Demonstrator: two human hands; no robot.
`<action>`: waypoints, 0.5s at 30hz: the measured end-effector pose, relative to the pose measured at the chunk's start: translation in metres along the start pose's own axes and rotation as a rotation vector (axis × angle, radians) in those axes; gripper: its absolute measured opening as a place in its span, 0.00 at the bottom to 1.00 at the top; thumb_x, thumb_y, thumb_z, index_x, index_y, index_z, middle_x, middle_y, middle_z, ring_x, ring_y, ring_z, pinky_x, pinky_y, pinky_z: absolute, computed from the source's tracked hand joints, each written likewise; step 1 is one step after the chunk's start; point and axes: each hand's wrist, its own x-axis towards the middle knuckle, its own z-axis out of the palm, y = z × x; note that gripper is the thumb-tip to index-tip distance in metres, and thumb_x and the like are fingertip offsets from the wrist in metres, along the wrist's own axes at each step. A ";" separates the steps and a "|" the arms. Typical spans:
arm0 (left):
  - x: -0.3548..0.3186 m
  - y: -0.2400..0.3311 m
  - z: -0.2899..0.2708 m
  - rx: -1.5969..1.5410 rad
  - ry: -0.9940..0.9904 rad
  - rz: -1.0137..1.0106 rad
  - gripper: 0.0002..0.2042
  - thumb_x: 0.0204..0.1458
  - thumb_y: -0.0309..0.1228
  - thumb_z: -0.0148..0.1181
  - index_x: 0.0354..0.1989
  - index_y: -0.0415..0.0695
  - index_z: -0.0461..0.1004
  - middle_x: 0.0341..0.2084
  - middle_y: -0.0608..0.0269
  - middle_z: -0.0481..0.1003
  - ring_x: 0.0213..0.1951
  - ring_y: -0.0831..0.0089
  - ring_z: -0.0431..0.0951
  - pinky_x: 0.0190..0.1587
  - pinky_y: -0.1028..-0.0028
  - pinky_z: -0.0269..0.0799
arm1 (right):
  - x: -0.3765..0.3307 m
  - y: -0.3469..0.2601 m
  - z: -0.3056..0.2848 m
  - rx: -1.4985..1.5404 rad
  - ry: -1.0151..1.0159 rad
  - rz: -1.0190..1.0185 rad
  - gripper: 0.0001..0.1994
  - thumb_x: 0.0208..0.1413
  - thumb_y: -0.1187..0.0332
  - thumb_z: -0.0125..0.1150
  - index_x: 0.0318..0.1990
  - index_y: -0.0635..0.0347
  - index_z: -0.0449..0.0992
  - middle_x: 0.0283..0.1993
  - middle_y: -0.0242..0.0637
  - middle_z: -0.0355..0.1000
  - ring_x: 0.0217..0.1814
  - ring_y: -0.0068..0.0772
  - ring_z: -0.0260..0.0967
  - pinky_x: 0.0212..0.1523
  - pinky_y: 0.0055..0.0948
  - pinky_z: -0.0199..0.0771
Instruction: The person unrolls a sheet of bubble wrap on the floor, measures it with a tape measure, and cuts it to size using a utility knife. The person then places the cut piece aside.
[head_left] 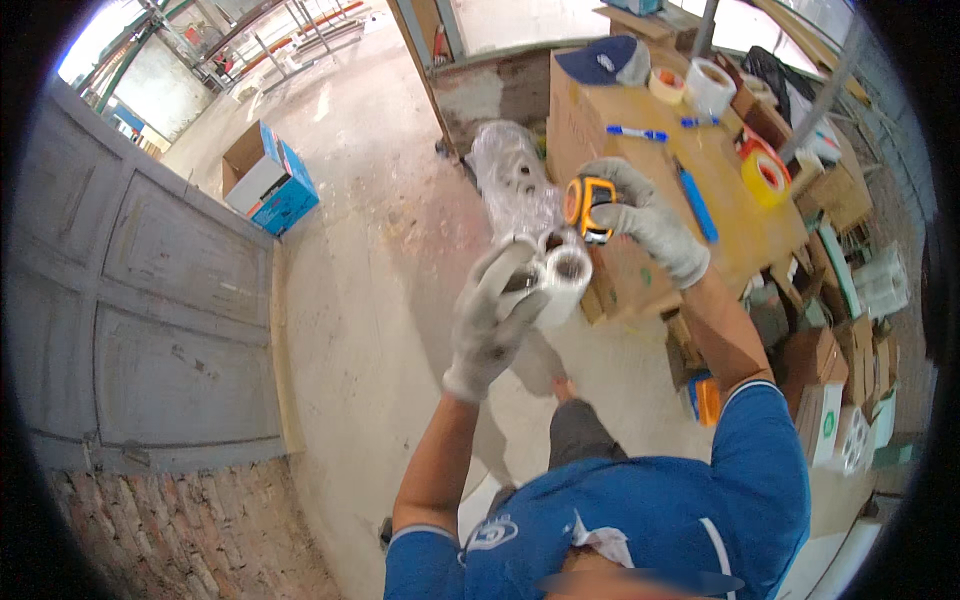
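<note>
My left hand [492, 322], in a grey work glove, grips white pipe fittings [556, 280] with round open ends, held up in front of me. My right hand [648, 215], also gloved, holds an orange and black tape measure [588, 206] just above and to the right of the fittings. Behind them a clear plastic bag [512, 180] with more white fittings rests on the floor against the cardboard bench.
A cardboard-topped bench [730, 235] to the right carries rolls of tape [764, 176], blue pens [636, 132], a blue cap [606, 60] and a white roll [708, 86]. Small boxes [830, 400] pile at the right. An open blue and white carton [268, 178] sits on the concrete floor, grey panelled door [150, 290] left.
</note>
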 end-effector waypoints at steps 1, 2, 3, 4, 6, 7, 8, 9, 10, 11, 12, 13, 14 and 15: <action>-0.012 0.025 -0.004 0.127 -0.021 0.071 0.28 0.47 0.26 0.67 0.60 0.42 0.68 0.52 0.51 0.70 0.47 0.63 0.77 0.49 0.70 0.74 | -0.034 0.002 0.033 0.079 -0.033 0.004 0.30 0.47 0.60 0.74 0.57 0.57 0.69 0.50 0.31 0.72 0.52 0.24 0.70 0.56 0.28 0.70; -0.031 0.048 -0.010 0.230 -0.065 0.121 0.30 0.46 0.28 0.70 0.60 0.42 0.68 0.54 0.48 0.70 0.49 0.62 0.76 0.50 0.70 0.74 | -0.070 0.005 0.065 0.145 -0.024 0.100 0.31 0.47 0.59 0.73 0.58 0.57 0.69 0.51 0.31 0.72 0.54 0.25 0.69 0.57 0.28 0.69; -0.055 0.068 -0.016 0.198 -0.135 0.104 0.31 0.45 0.28 0.70 0.60 0.42 0.67 0.54 0.48 0.69 0.49 0.61 0.77 0.49 0.70 0.74 | -0.103 0.009 0.093 0.140 -0.009 0.109 0.31 0.48 0.59 0.73 0.58 0.58 0.69 0.51 0.32 0.72 0.53 0.25 0.70 0.56 0.28 0.70; -0.083 0.084 -0.023 0.157 -0.194 0.043 0.32 0.45 0.29 0.71 0.61 0.42 0.67 0.54 0.47 0.69 0.49 0.61 0.77 0.49 0.69 0.74 | -0.140 0.013 0.121 0.139 0.007 0.116 0.31 0.48 0.59 0.73 0.59 0.59 0.69 0.51 0.33 0.73 0.51 0.26 0.71 0.54 0.28 0.71; -0.143 0.107 -0.037 0.022 -0.270 -0.100 0.32 0.46 0.29 0.70 0.61 0.38 0.66 0.52 0.50 0.71 0.48 0.62 0.77 0.49 0.70 0.75 | -0.205 0.023 0.166 0.155 0.055 0.129 0.35 0.49 0.56 0.72 0.62 0.60 0.66 0.54 0.34 0.72 0.53 0.27 0.71 0.53 0.28 0.72; -0.172 0.114 -0.043 -0.063 -0.272 -0.178 0.31 0.46 0.30 0.70 0.61 0.39 0.67 0.51 0.51 0.71 0.48 0.64 0.77 0.48 0.70 0.74 | -0.232 0.027 0.184 0.166 0.036 0.128 0.36 0.49 0.56 0.72 0.63 0.61 0.65 0.54 0.35 0.71 0.53 0.27 0.70 0.54 0.28 0.71; -0.198 0.119 -0.048 -0.151 -0.281 -0.257 0.31 0.46 0.30 0.69 0.61 0.40 0.67 0.50 0.52 0.71 0.47 0.65 0.76 0.48 0.71 0.74 | -0.259 0.031 0.201 0.184 0.035 0.122 0.37 0.49 0.55 0.72 0.64 0.61 0.63 0.55 0.35 0.70 0.54 0.28 0.69 0.54 0.29 0.71; -0.221 0.124 -0.053 -0.219 -0.275 -0.359 0.30 0.47 0.31 0.69 0.60 0.40 0.68 0.49 0.53 0.71 0.47 0.66 0.76 0.47 0.71 0.73 | -0.282 0.033 0.215 0.205 0.039 0.093 0.39 0.49 0.54 0.72 0.65 0.61 0.62 0.55 0.35 0.70 0.55 0.28 0.68 0.55 0.29 0.71; -0.240 0.128 -0.058 -0.394 -0.241 -0.409 0.26 0.51 0.31 0.66 0.59 0.38 0.69 0.47 0.54 0.74 0.46 0.70 0.76 0.48 0.72 0.73 | -0.302 0.035 0.227 0.169 0.063 0.108 0.42 0.46 0.60 0.74 0.68 0.60 0.59 0.57 0.35 0.68 0.58 0.29 0.66 0.57 0.30 0.70; -0.257 0.132 -0.064 -0.367 -0.209 -0.350 0.25 0.52 0.31 0.66 0.58 0.38 0.69 0.46 0.54 0.74 0.46 0.70 0.76 0.48 0.72 0.73 | -0.321 0.036 0.239 0.180 0.010 0.147 0.42 0.45 0.63 0.75 0.68 0.60 0.59 0.57 0.35 0.67 0.58 0.29 0.66 0.57 0.30 0.70; -0.272 0.136 -0.069 -0.333 -0.196 -0.300 0.24 0.53 0.31 0.65 0.58 0.38 0.70 0.46 0.54 0.75 0.45 0.71 0.76 0.48 0.71 0.73 | -0.332 0.036 0.249 0.191 -0.009 0.154 0.42 0.44 0.66 0.75 0.67 0.60 0.59 0.57 0.35 0.67 0.58 0.29 0.65 0.58 0.30 0.69; -0.285 0.140 -0.073 -0.327 -0.175 -0.231 0.23 0.54 0.31 0.65 0.57 0.37 0.70 0.45 0.54 0.76 0.45 0.71 0.76 0.48 0.71 0.73 | -0.347 0.035 0.259 0.206 -0.021 0.149 0.42 0.43 0.69 0.75 0.67 0.59 0.59 0.57 0.36 0.67 0.59 0.30 0.65 0.58 0.30 0.69; -0.297 0.143 -0.077 -0.299 -0.227 -0.247 0.20 0.56 0.33 0.64 0.53 0.37 0.73 0.43 0.55 0.77 0.44 0.71 0.76 0.47 0.71 0.73 | -0.356 0.035 0.267 0.053 -0.034 0.144 0.40 0.41 0.75 0.73 0.65 0.58 0.61 0.56 0.34 0.66 0.58 0.29 0.65 0.59 0.29 0.69; -0.310 0.144 -0.080 -0.224 -0.258 -0.183 0.18 0.56 0.33 0.63 0.51 0.35 0.73 0.42 0.57 0.77 0.44 0.72 0.76 0.47 0.72 0.73 | -0.368 0.034 0.277 0.152 -0.034 0.237 0.34 0.42 0.75 0.73 0.60 0.57 0.65 0.53 0.32 0.66 0.56 0.27 0.65 0.57 0.28 0.69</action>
